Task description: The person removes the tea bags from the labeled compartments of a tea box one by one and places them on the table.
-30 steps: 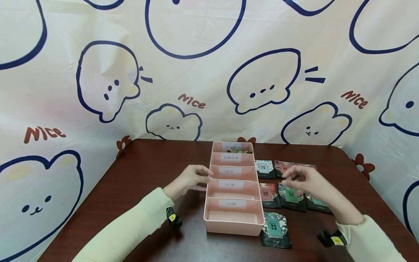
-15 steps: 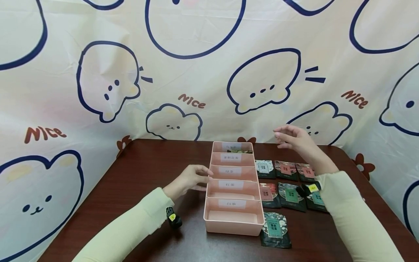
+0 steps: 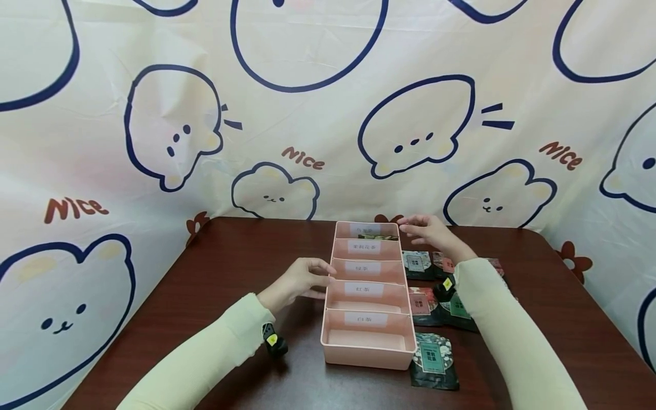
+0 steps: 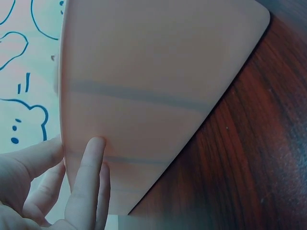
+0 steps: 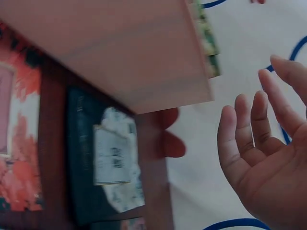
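A long pink divided box (image 3: 369, 357) with white labels printed in Chinese characters stands in the middle of the table. My left hand (image 3: 298, 282) lightly grips its left wall: in the left wrist view two fingertips reach the rim while straighter fingers (image 4: 86, 182) touch the outer side. A green patterned packet (image 3: 378, 237) pokes up in the farthest compartment. Beside the box's far right corner hovers my right hand (image 3: 429, 232), holding nothing. Its fingers are spread and gently bent in the right wrist view, apart from the box (image 5: 158, 57).
Flat tea sachets lie right of the box: one white-patterned (image 3: 417, 263), one red (image 3: 422, 302), one green (image 3: 460, 307), one near the front (image 3: 433, 361). My right sleeve (image 3: 502, 319) covers others. A cartoon-print cloth (image 3: 328, 114) hangs behind the brown table (image 3: 256, 245).
My right hand has gone from above the sachets up toward the far side, then left to the box's far corner. The left hand keeps its place on the box.
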